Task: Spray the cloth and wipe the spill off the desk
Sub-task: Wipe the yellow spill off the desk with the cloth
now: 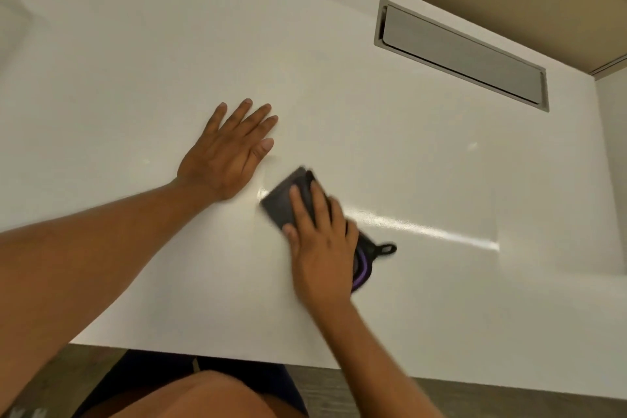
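A: Where the desk (135, 44) runs toward its near edge, what is each hand doing?

B: The right hand (322, 248) lies on a dark cloth (281, 205), palm down, fingers spread a little and laid flat over it, pressing it onto the white surface. It is not pinched or lifted; the cloth sits under the fingers and palm. The hand and cloth are a little blurred.

A: And the cloth itself, where is it?

B: On the desk, nearer the near edge than the far one, roughly midway along it. Its folded dark part sticks out past the fingertips toward the far left. Behind the wrist a purple trim and a small black loop (386, 249) poke out on the right side.

A: The left hand?

B: The left hand (230, 153) rests flat on the desk just beside the cloth, to its left and a bit farther from the near edge. Its fingers are straight and slightly fanned, holding nothing, and the thumb points toward the cloth without touching it.

A: Any sign of the spill?

B: A shiny streak (424, 231) runs from the cloth toward the right edge; whether it is liquid or reflected light I cannot tell.

A: Anything else on the desk?

B: A grey recessed flap (464, 51) is set into the surface near the far right corner, well apart from both hands.
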Demonstrator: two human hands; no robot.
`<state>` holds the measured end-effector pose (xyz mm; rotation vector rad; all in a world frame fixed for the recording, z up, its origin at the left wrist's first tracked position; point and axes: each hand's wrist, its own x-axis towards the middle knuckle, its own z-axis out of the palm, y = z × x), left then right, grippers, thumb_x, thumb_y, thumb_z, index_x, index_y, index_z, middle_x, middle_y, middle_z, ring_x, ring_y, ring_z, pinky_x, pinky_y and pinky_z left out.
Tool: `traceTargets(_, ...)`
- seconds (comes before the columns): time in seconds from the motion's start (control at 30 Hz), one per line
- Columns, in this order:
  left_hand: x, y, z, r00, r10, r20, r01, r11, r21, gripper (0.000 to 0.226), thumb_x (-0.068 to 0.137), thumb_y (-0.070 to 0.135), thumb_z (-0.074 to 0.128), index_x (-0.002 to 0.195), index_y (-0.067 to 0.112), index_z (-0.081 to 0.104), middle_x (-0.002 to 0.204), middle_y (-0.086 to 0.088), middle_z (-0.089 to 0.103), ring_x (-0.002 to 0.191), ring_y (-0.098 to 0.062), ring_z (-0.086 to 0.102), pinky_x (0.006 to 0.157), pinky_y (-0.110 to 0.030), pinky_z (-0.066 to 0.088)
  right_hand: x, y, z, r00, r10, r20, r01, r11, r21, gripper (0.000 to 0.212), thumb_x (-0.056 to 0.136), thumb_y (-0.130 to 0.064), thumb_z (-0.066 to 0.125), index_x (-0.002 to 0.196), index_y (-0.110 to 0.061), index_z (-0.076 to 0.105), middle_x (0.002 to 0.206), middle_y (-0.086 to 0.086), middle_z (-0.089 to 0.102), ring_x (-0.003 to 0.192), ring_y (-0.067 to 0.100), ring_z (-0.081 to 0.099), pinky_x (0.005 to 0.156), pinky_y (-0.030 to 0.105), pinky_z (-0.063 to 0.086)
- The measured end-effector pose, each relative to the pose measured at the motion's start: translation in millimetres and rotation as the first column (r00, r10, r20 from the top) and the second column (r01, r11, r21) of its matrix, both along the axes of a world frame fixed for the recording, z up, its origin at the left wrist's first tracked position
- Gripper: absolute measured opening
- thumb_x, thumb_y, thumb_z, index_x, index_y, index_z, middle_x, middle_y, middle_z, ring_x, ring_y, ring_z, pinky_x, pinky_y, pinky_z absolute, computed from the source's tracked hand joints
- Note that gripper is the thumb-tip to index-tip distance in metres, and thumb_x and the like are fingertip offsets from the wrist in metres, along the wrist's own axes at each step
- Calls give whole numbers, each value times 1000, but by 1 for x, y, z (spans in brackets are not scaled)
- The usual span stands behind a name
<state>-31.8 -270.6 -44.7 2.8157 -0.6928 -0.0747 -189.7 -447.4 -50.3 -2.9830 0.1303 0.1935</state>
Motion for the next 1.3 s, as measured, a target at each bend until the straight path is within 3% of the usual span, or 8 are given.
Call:
traceTargets(0.13, 2, 1, -5, 999, -7, -34, 8, 1000, 21, 67, 110, 50, 5, 167, 25, 29, 177, 4, 25, 166, -23, 17, 136, -51, 8, -89, 18, -1, 990, 137, -27, -136, 991, 9, 62, 104, -51, 44, 163, -41, 29, 171, -5, 30, 153, 29, 37, 112, 58, 46)
traceTargets(0.27, 1, 0, -8, 1000, -7, 12, 7, 1000, 25, 64, 113, 48, 5, 166, 24, 32, 176, 2, 28, 165, -24, 21, 135, -51, 10, -66, -5, 4, 979, 200, -29, -199, 980, 25, 58, 105, -50, 43, 162, -40, 35, 170, -4, 35, 153, 30, 37, 111, 57, 46)
traceTargets(0.47, 4, 1, -12, 999, -35, 23, 34, 999, 38, 66, 113, 48, 4, 166, 21, 31, 176, -1, 28, 165, -26, 21, 135, -52, 9, 86, -87, 13, 963, -269, -13, 269, 963, 5, 56, 112, -46, 37, 166, -40, 23, 175, -3, 21, 154, 27, 27, 117, 48, 27)
traceTargets(0.57, 2, 2, -15, 998, -23, 51, 20, 998, 53, 64, 113, 47, 4, 167, 23, 29, 177, 0, 27, 165, -25, 20, 135, -51, 10, 99, -86, 9, 947, -321, 12, 321, 947, -31, 56, 112, -43, 34, 166, -38, 22, 174, -2, 22, 151, 27, 30, 115, 47, 29)
traceTargets(0.87, -2, -2, -15, 996, -26, 83, 24, 999, 21, 64, 113, 46, 8, 164, 18, 35, 174, -5, 33, 163, -31, 26, 132, -55, 13, -105, 4, -10, 999, -4, 33, 3, 1000, 16, 60, 107, -48, 43, 164, -41, 27, 173, -6, 28, 157, 29, 29, 119, 53, 32)
traceTargets(1.03, -1, -1, -16, 996, -37, 78, 35, 999, 34, 66, 112, 47, 5, 166, 19, 33, 175, -4, 30, 164, -31, 23, 132, -54, 12, -108, -88, -2, 972, -225, 64, 226, 974, -11, 59, 104, -35, 62, 160, -32, 43, 169, 1, 39, 148, 32, 43, 107, 53, 44)
traceTargets(1.17, -3, -1, -18, 987, -51, 152, 41, 997, 65, 59, 116, 40, 11, 166, 17, 31, 175, -6, 29, 163, -32, 25, 133, -55, 15, -43, -198, 8, 888, -455, 67, 458, 889, -25, 54, 110, -33, 50, 163, -25, 39, 169, 11, 36, 146, 39, 41, 107, 56, 43)
traceTargets(1.3, 0, 0, -21, 985, -40, 165, 32, 998, 49, 59, 116, 41, 14, 165, 17, 36, 173, -6, 34, 162, -31, 29, 133, -56, 18, 53, -262, 10, 827, -557, 80, 560, 828, -22, 54, 112, -41, 37, 165, -31, 31, 173, 6, 27, 150, 37, 34, 113, 59, 35)
